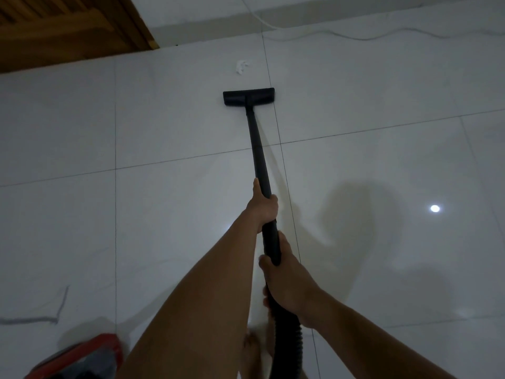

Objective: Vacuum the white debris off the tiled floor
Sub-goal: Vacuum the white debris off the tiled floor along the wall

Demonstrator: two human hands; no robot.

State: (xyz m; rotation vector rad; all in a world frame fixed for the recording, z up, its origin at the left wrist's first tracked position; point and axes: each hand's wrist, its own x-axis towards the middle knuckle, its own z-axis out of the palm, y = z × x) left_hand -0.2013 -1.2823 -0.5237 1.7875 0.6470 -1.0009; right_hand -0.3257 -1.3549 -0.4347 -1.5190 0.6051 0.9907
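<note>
A small clump of white debris (241, 67) lies on the pale tiled floor (164, 127), just beyond the vacuum's black floor head (248, 96); a short gap separates them. The black wand (256, 149) runs from the head back toward me. My left hand (263, 205) grips the wand higher up. My right hand (284, 274) grips it lower, where the ribbed black hose (284, 340) begins. Both arms reach forward.
A wooden door (68, 26) stands at the far left. A white cable (355, 36) trails along the floor by the far wall. The red vacuum body (82, 359) sits at the bottom left. Bare feet (251, 351) show beneath my arms.
</note>
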